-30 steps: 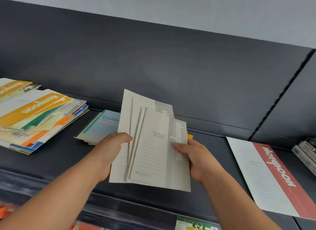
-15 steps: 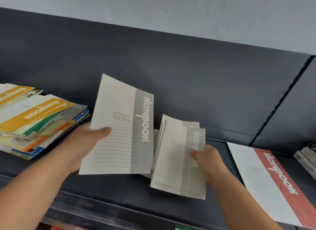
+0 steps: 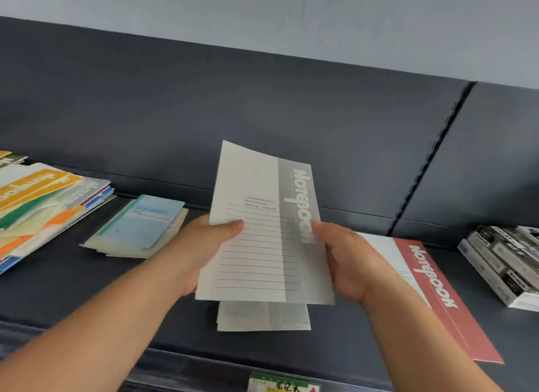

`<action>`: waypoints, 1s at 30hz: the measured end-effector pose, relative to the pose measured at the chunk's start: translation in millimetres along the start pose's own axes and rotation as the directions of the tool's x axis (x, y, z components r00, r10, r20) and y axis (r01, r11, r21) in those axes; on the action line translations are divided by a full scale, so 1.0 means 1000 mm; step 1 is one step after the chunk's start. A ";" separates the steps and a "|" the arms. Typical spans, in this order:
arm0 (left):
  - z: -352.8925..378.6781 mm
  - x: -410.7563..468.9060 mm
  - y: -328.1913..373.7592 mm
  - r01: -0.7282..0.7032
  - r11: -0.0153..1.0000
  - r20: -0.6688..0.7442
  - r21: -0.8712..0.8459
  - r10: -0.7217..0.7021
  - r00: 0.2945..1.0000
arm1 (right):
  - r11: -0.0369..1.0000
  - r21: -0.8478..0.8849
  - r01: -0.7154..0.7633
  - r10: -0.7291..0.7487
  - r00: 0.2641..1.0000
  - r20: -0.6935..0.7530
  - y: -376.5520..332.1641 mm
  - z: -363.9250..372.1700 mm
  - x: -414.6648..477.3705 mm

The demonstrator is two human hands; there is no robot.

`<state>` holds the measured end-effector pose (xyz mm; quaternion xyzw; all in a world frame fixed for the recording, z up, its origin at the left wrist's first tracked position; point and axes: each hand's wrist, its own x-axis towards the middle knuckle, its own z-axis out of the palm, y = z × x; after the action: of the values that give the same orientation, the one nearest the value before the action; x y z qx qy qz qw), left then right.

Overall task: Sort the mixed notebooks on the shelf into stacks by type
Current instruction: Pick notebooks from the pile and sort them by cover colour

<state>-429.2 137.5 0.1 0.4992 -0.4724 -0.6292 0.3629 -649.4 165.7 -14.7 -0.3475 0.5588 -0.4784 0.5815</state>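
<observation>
A grey-striped notebook is held upright above the dark shelf. My left hand pinches its left edge with the thumb on the cover. My right hand grips its right edge. Below it, a small stack of grey notebooks lies flat on the shelf. A mixed pile of yellow, green and orange notebooks sits at the far left. A short stack of light blue notebooks lies beside that pile. A large red-striped notebook lies flat at the right.
A stack of black-and-white boxed items stands at the far right of the shelf. The dark back panel rises behind everything. A green price label hangs on the shelf's front edge.
My right hand put its grey notebooks flat on the shelf and let them go. My left hand brought its single grey notebook to the centre, where both hands now hold it.
</observation>
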 end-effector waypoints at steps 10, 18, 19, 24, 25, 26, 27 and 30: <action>0.115 0.028 -0.035 -0.260 0.588 0.226 0.766 0.134 0.965 | 0.926 -0.376 -0.014 -0.160 0.890 -0.427 0.002 -0.146 -0.042; 0.104 0.044 -0.068 -0.138 0.012 0.138 0.990 0.032 0.990 | 0.698 -0.652 -0.297 -0.204 0.790 -0.578 0.026 -0.205 -0.037; 0.101 0.045 -0.070 -0.134 0.009 0.134 0.991 0.029 0.991 | 0.617 -0.707 -0.346 -0.239 0.773 -0.587 0.029 -0.204 -0.035; 0.089 0.049 -0.077 -0.184 -0.017 0.185 0.983 0.029 0.982 | 0.271 -0.783 -0.561 -0.324 0.712 -0.623 0.042 -0.183 -0.032; 0.087 0.048 -0.077 -0.196 -0.006 0.196 0.981 0.033 0.980 | 0.230 -0.792 -0.565 -0.344 0.714 -0.609 0.042 -0.176 -0.030; 0.085 0.047 -0.076 -0.206 0.013 0.206 0.978 0.044 0.978 | 0.207 -0.811 -0.547 -0.366 0.726 -0.582 0.040 -0.167 -0.028; 0.082 0.047 -0.074 -0.216 0.036 0.214 0.976 0.063 0.975 | 0.199 -0.841 -0.504 -0.390 0.746 -0.540 0.038 -0.156 -0.025; 0.058 0.041 -0.062 -0.224 0.072 0.211 0.972 0.156 0.965 | 0.194 -0.941 -0.279 -0.471 0.814 -0.339 0.029 -0.105 -0.010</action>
<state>-494.2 131.0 -68.1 0.5308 -0.8404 -0.1100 0.0016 -747.2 197.9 -52.9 -0.5104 0.8499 -0.1309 -0.0028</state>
